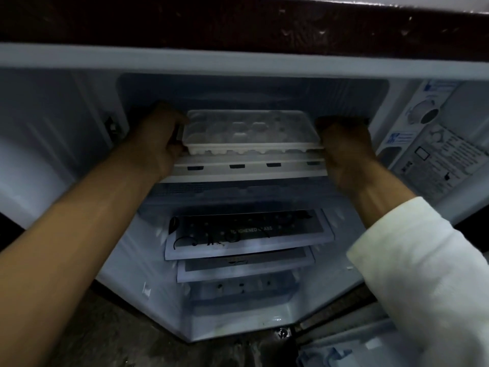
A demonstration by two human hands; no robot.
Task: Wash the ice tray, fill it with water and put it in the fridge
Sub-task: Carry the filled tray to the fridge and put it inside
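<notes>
The fridge (53, 128) stands open in a dim room, its white walls gone grey, above a dark mottled floor (105, 335). The ice tray (246, 131) is at the mouth of the top compartment, over the glass shelves (246, 234). The left hand (161, 144) and right hand (346, 152) each curl round one end. Their fingertips are lost in shadow, and I cannot tell whether the tray holds water.

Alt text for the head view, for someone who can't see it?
The left hand and right hand grip a white ice tray by its ends at the top compartment's mouth in the open fridge. Glass shelves sit below.
</notes>
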